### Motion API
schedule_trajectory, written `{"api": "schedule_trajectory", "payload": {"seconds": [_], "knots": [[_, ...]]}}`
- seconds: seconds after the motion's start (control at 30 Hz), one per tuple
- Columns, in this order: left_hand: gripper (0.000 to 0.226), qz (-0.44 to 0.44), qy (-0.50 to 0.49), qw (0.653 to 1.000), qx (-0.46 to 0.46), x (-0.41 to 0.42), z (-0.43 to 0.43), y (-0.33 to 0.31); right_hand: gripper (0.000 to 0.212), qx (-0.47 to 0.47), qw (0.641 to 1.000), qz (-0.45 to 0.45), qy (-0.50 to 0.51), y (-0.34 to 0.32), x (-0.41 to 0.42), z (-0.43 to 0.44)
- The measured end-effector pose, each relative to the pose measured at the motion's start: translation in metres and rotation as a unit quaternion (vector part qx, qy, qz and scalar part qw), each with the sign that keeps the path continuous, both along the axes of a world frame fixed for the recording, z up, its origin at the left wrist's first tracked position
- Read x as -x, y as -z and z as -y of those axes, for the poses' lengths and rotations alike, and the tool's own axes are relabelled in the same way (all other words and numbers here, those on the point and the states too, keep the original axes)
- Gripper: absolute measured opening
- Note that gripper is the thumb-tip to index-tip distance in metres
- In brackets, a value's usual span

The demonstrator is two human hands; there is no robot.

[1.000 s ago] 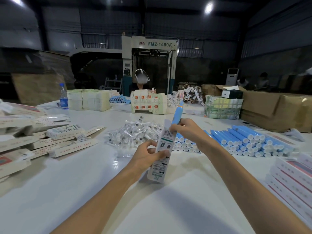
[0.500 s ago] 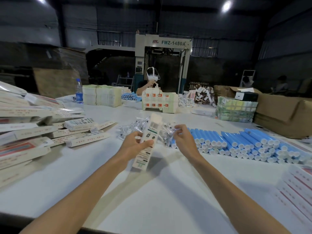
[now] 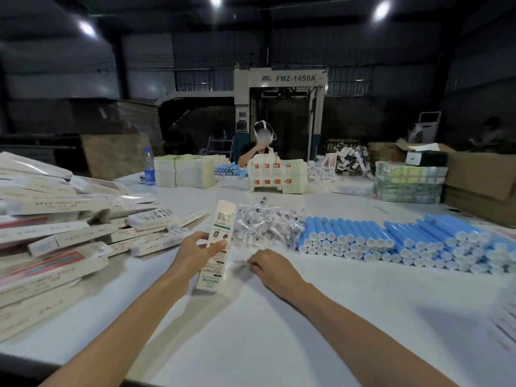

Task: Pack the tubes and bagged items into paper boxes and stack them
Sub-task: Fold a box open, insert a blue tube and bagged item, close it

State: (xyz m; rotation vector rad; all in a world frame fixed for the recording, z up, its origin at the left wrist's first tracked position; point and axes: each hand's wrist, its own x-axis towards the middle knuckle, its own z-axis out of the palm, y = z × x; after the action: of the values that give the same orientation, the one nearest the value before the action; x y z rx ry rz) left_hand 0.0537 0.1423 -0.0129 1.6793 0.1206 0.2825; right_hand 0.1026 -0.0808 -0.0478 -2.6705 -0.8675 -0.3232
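White table (image 3: 265, 331), under both hands. Heap of boxes (image 3: 55, 233), left of the grip, lying flat and overlapping. Blue tubes (image 3: 391, 241), stacked in rows, right of the grip. Clear bags (image 3: 265, 222), piled just behind the grip, touching the tubes. Box (image 3: 220, 224), upright, slightly tilted. Left hand (image 3: 194, 252), thumb and fingers curled round the box's middle. Right hand (image 3: 269, 268), just right of the box, fingers bent down at something blurred; hold not discernible.

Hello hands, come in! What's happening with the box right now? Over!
Left hand grips the paper box. Right hand low by the bagged items, grip unclear. Blue tubes off right, nothing blocking.
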Motion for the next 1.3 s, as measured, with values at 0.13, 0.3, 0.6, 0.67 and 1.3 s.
{"api": "schedule_trajectory", "payload": {"seconds": [0.13,0.3,0.6,0.67,1.3], "knots": [[0.031,0.008,0.034,0.999,0.000,-0.007,0.022,-0.001,0.013,0.041,0.998,0.023,0.030,-0.008,0.012,0.012],[0.033,0.011,0.082,0.996,0.017,-0.014,0.065,-0.003,0.045,-0.124,0.990,-0.024,0.061,-0.019,0.027,0.055],[0.063,-0.007,0.172,0.982,0.084,-0.010,0.142,-0.002,0.054,-0.489,0.871,0.020,0.045,-0.099,0.042,0.120],[0.074,-0.006,0.188,0.978,0.096,-0.007,0.148,0.002,0.048,-0.532,0.847,0.011,0.004,-0.116,0.044,0.120],[0.050,0.014,0.205,0.975,0.087,0.000,0.150,0.010,0.018,-0.263,0.962,0.075,0.026,-0.123,0.029,0.092]]}}
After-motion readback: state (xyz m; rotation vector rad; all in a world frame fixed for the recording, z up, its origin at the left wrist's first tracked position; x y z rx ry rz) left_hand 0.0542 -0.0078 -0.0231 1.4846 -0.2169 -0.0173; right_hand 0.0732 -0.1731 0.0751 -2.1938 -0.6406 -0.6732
